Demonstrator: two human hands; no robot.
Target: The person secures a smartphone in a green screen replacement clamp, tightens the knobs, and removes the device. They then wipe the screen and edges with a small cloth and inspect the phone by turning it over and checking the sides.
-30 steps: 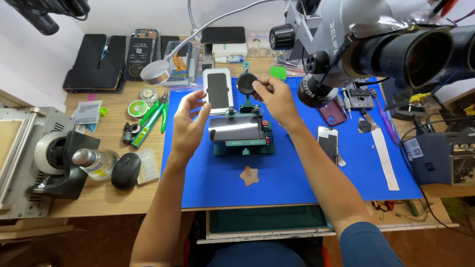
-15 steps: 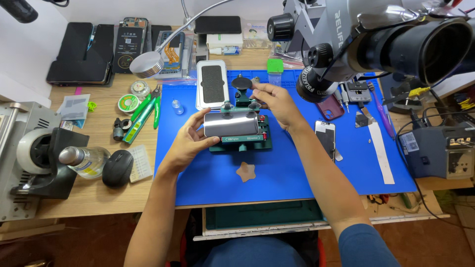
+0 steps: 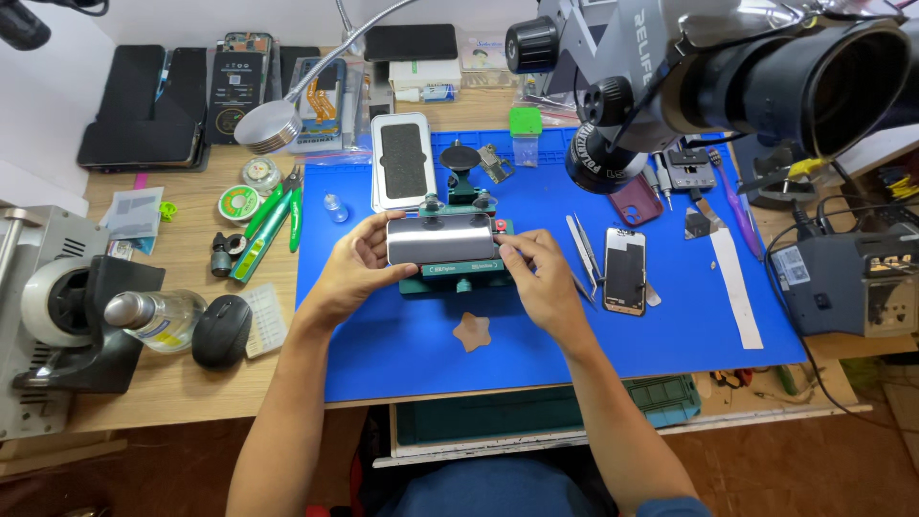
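A phone (image 3: 442,238) lies flat in a green clamping fixture (image 3: 458,273) in the middle of the blue work mat (image 3: 402,345). My left hand (image 3: 352,268) grips the phone's left end. My right hand (image 3: 544,278) holds the right end of the phone and fixture. Behind the fixture lies a white phone frame with a dark inner pad (image 3: 403,161), flat on the mat. A black suction cup on the fixture's arm (image 3: 460,158) stands just behind the phone.
Tweezers (image 3: 580,244) and a separate phone screen (image 3: 625,270) lie right of my hands. A microscope (image 3: 689,77) overhangs the mat's right rear. A mouse (image 3: 221,330), bottle (image 3: 153,318), green pliers (image 3: 273,218) and a tape dispenser (image 3: 57,306) sit left.
My left hand put the white phone frame down behind the fixture and came down onto the phone's left end. My right hand left the suction cup and moved to the right end.
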